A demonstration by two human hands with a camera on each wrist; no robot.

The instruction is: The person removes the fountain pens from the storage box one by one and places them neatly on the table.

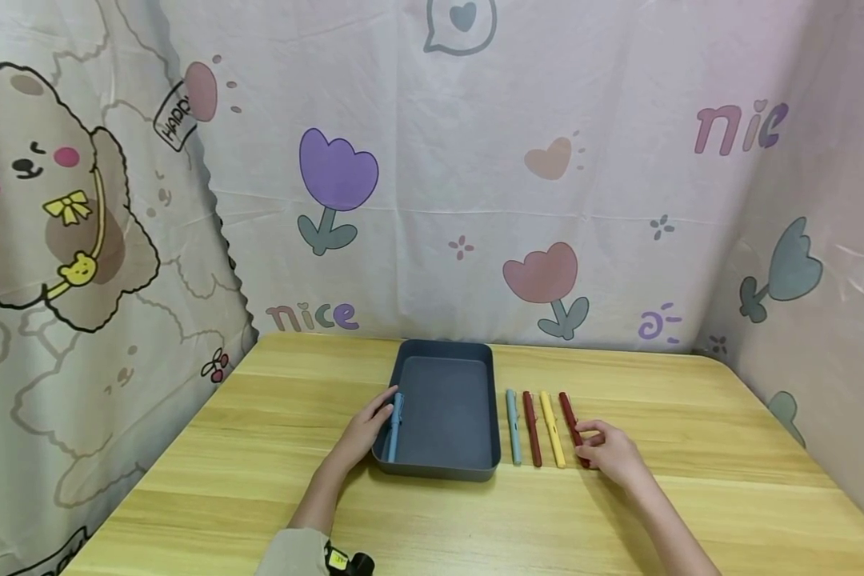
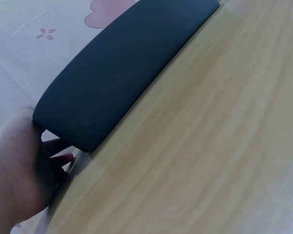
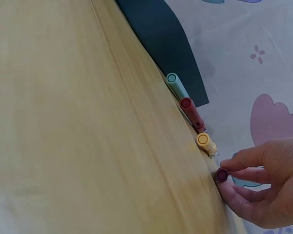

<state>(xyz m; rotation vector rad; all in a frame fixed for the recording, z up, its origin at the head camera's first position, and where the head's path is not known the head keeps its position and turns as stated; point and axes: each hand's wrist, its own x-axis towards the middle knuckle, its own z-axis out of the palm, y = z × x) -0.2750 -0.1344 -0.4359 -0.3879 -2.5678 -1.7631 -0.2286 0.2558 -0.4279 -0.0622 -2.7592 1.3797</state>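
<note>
My left hand (image 1: 362,430) holds the left wall of a dark grey tray (image 1: 446,470). In the left wrist view, that hand (image 2: 19,170) grips the tray's end (image 2: 117,73), its thumb side at the rim and other fingers lower down. A blue pen (image 1: 394,428) lies inside the tray along its left wall. On the right, my right hand (image 1: 614,454) pinches the near end of a dark red pen (image 1: 568,410). The right wrist view shows the round end of this red pen (image 3: 222,174) between thumb and fingers of the right hand (image 3: 268,185).
Beside the tray lie a light blue pen (image 1: 514,428), another red pen (image 1: 531,428) and a yellow pen (image 1: 552,428), side by side on the wooden table (image 1: 259,416). A printed curtain (image 1: 446,160) hangs behind the table and along both sides.
</note>
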